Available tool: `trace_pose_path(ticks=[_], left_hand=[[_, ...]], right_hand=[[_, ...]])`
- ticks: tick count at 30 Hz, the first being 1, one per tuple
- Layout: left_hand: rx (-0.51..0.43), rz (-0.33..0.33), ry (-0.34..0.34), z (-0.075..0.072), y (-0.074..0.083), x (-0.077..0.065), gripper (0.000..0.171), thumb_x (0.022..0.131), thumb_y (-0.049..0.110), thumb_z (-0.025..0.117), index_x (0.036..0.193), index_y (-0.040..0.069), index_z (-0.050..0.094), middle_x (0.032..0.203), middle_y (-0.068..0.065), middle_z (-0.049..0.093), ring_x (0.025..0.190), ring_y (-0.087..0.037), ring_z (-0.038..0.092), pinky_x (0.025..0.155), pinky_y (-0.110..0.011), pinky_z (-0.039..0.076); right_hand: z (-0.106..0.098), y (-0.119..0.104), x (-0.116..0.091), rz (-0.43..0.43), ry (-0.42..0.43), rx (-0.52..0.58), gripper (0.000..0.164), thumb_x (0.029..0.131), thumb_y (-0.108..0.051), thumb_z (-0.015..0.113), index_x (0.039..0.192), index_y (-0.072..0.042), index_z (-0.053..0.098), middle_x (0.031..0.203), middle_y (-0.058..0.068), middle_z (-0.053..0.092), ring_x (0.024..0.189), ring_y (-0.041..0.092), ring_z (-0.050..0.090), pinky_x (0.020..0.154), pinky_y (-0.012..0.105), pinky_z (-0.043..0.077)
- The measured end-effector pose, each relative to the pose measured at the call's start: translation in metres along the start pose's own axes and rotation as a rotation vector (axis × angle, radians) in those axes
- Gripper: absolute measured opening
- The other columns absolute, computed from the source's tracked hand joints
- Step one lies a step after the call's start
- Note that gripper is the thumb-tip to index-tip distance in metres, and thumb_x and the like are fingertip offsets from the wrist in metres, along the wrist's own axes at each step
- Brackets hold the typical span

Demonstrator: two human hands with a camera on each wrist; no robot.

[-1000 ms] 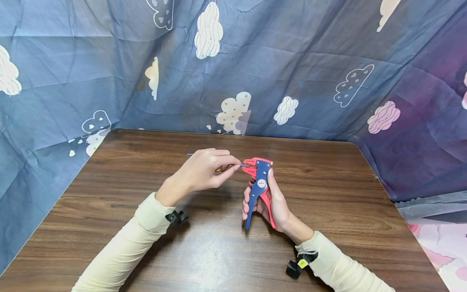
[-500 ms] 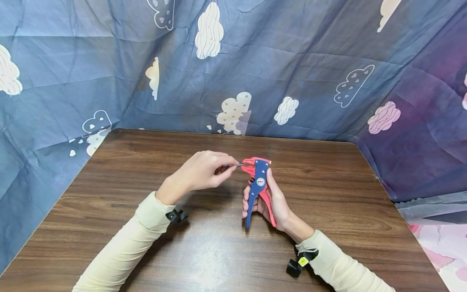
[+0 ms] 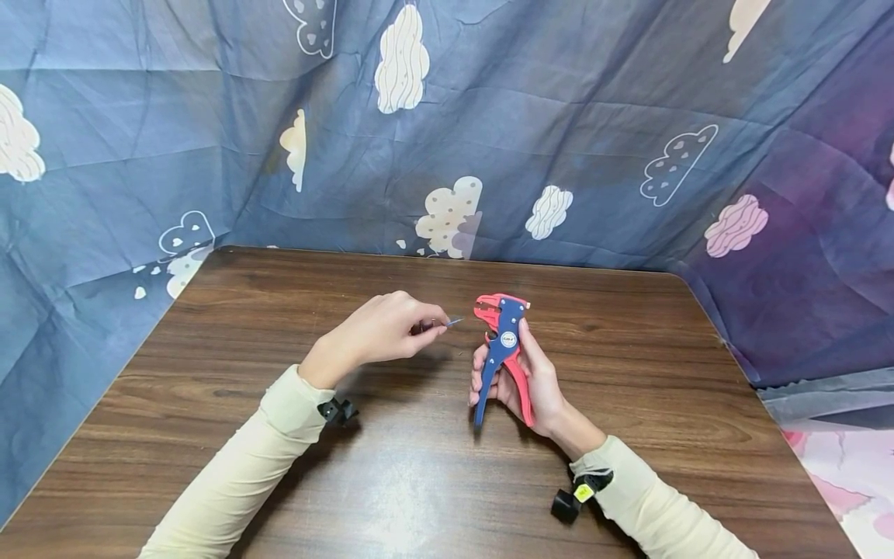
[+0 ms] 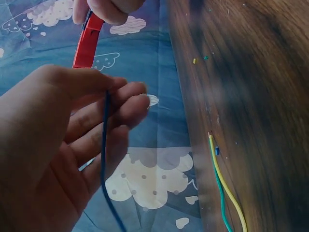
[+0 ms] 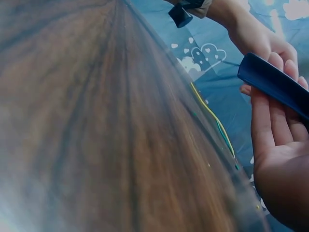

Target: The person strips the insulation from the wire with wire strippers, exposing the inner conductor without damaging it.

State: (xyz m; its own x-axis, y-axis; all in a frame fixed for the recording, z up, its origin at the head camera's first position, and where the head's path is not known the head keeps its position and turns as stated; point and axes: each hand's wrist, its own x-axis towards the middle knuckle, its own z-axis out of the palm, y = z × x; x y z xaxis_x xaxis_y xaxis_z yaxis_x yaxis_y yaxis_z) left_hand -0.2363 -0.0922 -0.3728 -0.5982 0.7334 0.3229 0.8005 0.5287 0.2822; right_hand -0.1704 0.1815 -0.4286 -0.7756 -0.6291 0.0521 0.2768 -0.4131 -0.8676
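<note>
My left hand pinches a thin blue wire between thumb and fingertips. The wire hangs down past the palm in the left wrist view, and its short free end points right toward the tool in the head view. My right hand holds a red-and-blue wire stripper upright, fingers round its handles. The stripper's red jaws face left, a small gap away from the wire's end. In the right wrist view only the stripper's blue handle shows; its head is out of view.
A yellow wire and a green wire lie on the wooden table, with small scraps of insulation scattered nearby. A patterned cloth hangs behind the table.
The blue wire's end has come out of the stripper's jaws. My right hand has shifted the stripper slightly right and away, and my left hand has drawn back a little left.
</note>
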Motion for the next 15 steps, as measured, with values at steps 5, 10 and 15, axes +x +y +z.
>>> trace_pose_path(ticks=[5, 10, 15], left_hand=[[-0.015, -0.053, -0.091, 0.003, -0.006, -0.001, 0.013, 0.105, 0.021, 0.068, 0.110, 0.024, 0.080, 0.073, 0.015, 0.060, 0.059, 0.000, 0.046, 0.054, -0.024, 0.039], [-0.044, -0.095, -0.162, 0.007, -0.013, -0.004, 0.021, 0.102, 0.014, 0.067, 0.118, 0.018, 0.081, 0.076, 0.011, 0.064, 0.057, -0.001, 0.044, 0.051, -0.024, 0.033], [-0.047, -0.092, -0.179, 0.010, -0.019, -0.005, 0.020, 0.103, 0.013, 0.068, 0.117, 0.017, 0.081, 0.082, 0.010, 0.069, 0.063, -0.002, 0.051, 0.055, -0.025, 0.040]], right_hand=[[-0.007, -0.003, 0.002, -0.011, 0.026, 0.001, 0.072, 0.116, -0.055, 0.010, 0.120, -0.002, 0.058, 0.098, 0.009, 0.070, 0.088, 0.024, 0.074, 0.090, 0.042, 0.063], [-0.017, -0.006, 0.002, 0.019, 0.077, -0.059, 0.062, 0.115, -0.043, 0.013, 0.130, 0.000, 0.054, 0.101, 0.008, 0.069, 0.088, 0.023, 0.073, 0.088, 0.038, 0.064], [-0.026, -0.010, 0.003, 0.056, 0.195, -0.224, 0.061, 0.116, -0.042, 0.021, 0.137, 0.006, 0.053, 0.101, 0.007, 0.070, 0.086, 0.021, 0.078, 0.083, 0.041, 0.067]])
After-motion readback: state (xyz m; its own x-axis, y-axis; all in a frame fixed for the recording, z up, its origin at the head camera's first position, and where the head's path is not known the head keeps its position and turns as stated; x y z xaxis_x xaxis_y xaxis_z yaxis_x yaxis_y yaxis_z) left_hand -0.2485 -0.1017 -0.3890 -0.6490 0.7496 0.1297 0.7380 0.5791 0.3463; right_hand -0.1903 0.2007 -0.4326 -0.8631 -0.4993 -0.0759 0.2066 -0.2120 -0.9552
